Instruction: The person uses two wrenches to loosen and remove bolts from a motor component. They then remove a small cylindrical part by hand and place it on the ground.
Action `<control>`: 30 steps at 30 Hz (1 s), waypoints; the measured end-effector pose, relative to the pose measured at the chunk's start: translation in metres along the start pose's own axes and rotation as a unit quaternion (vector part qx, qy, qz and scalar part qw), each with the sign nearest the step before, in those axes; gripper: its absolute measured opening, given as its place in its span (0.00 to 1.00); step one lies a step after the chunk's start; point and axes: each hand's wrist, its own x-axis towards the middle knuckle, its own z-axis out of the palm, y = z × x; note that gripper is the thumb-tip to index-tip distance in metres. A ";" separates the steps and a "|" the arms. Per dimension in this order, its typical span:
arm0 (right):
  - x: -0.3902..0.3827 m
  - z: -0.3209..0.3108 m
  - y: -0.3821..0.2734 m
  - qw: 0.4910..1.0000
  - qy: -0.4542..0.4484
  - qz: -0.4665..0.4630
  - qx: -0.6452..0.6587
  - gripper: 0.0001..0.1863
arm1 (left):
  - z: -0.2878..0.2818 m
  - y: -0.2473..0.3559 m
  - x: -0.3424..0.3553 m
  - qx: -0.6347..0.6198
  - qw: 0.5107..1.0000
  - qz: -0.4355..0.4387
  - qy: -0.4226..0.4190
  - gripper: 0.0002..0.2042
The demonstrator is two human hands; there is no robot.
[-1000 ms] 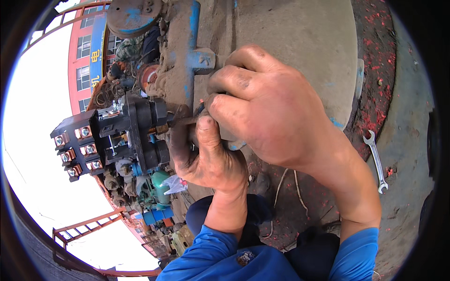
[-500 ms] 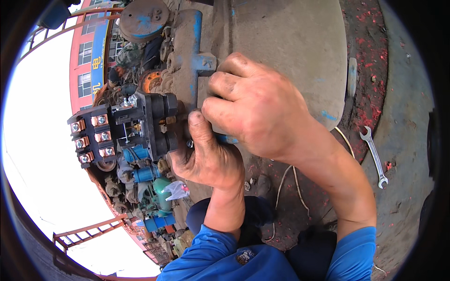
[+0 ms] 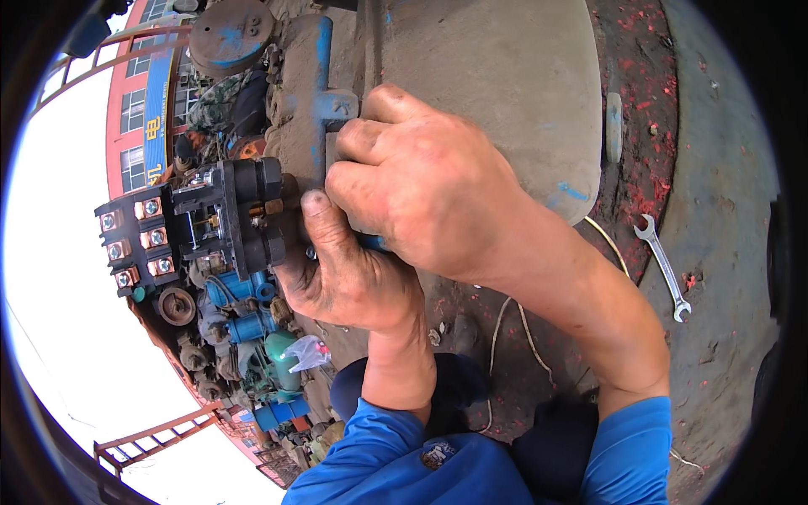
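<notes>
Grimy ground (image 3: 724,252): steel wrench (image 3: 664,268), pale cord (image 3: 610,242), red flecks (image 3: 644,206).

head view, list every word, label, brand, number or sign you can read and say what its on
Blue sign on the building: large yellow characters, which I won't copy out; the line beside them is too small to read.
Blue shirt: a small chest emblem, nothing legible.
Blue bracket: a mark, unclear.
Black electrical part and wrench: no lettering can be made out.
</notes>
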 end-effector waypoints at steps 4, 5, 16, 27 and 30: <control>-0.007 0.003 0.004 0.999 0.049 -0.005 -0.009 0.05 | -0.002 -0.003 0.002 -0.019 0.999 0.014 -0.022 0.11; -0.009 0.002 0.004 0.999 0.043 -0.003 -0.014 0.05 | -0.004 -0.004 0.001 -0.029 0.999 0.012 -0.027 0.12; -0.017 -0.010 -0.001 1.000 0.010 0.007 -0.014 0.05 | -0.015 0.013 -0.001 -0.055 0.997 -0.052 -0.030 0.06; -0.019 -0.008 -0.005 1.000 0.029 0.007 -0.005 0.05 | -0.005 0.021 -0.001 -0.118 0.988 -0.101 0.023 0.04; -0.019 -0.003 -0.002 0.998 0.067 -0.001 -0.018 0.06 | 0.004 0.028 -0.004 -0.087 0.990 -0.102 0.036 0.04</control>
